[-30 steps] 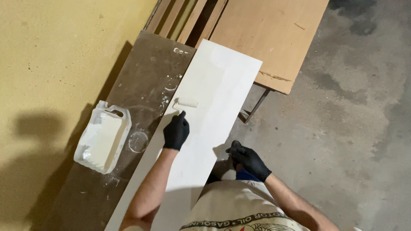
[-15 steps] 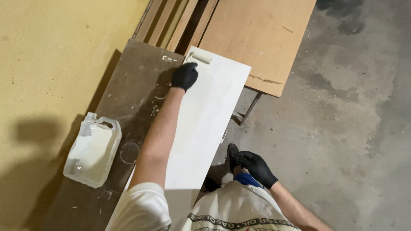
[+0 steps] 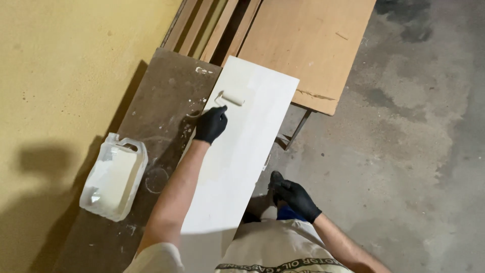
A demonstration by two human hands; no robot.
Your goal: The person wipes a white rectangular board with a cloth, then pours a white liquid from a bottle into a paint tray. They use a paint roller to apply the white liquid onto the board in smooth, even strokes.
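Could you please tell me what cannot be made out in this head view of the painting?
- Roller handle: hidden inside the left hand; only the paint roller sleeve shows.
- Near end of the white board: covered by the person's arm and shirt.
- What the right hand rests on: too dark to tell.
- Cut-open jug: contents unclear.

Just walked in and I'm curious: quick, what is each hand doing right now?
Left hand: closed on the paint roller, on the white board.
Right hand: holds nothing visible; open or closed cannot be told.

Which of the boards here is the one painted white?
The long white board under the paint roller held by the left hand. The dark board beside it and the tan sheet beyond are unpainted.
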